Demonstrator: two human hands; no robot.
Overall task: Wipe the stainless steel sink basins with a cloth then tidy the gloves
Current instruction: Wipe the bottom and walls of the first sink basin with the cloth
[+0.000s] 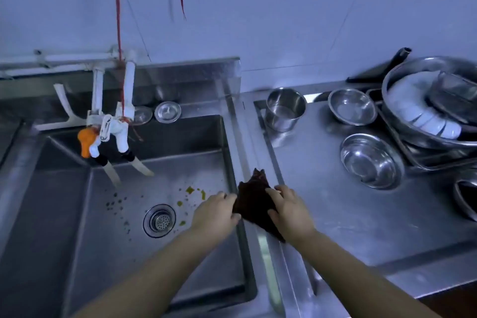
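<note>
1. We count two bare hands. The left hand (215,210) grips the left edge of one dark cloth (254,197), fingers curled round it; the right hand (289,210) pinches the right side, thumb under the fold.
2. The cloth lies draped over the right rim of the sink basin (233,160), between basin and counter, its far corner pointing away from us.
3. One basin fully in view, stainless steel; one drain strainer (159,220) in its floor, with yellowish scraps (190,190) and dark specks scattered just beyond it.
4. Two loose strainer lids (167,112) sit on the far ledge, side by side.
5. One white pipe tap assembly (109,124) hangs over the far left of the basin, with an orange handle (87,142) and red string (118,8) running up the wall.
6. On the steel counter (322,201) at right: one steel pot (285,108), two small steel bowls (351,106), (370,160), one large basin (428,121) holding stacked white dishes.
7. Wall behind is pale tile; the light is dim and bluish.
</note>
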